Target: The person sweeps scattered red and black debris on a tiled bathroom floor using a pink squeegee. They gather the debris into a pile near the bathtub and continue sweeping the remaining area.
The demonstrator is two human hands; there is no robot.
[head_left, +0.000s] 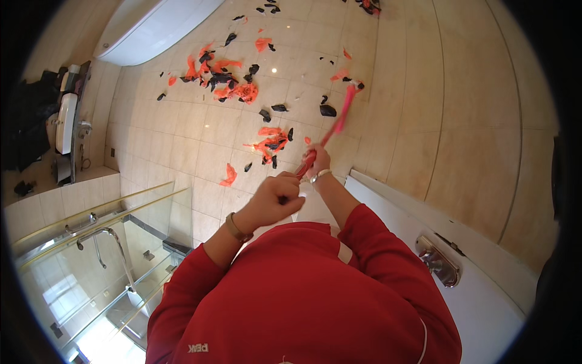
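Both my hands are on a long red stick, which looks like a broom (345,110) with a pink far end reaching away to the right over the floor. My left hand (273,200), with a watch at its wrist, is closed near the stick's near end. Farther along, my right hand (319,161) wraps round the shaft. Black and orange scraps lie by the pink end, among them a black scrap (328,110). Left of the stick is a small heap of orange scraps (271,144); a larger orange and black pile (221,82) lies farther off. The broom's bristles cannot be made out.
A white tub (154,30) stands at the far left. At left are a washbasin (65,124) and a glass enclosure (151,218) with a curved metal tap (118,242). A white door (436,224) with a metal handle (438,261) is close on my right, beside a tiled wall (461,115).
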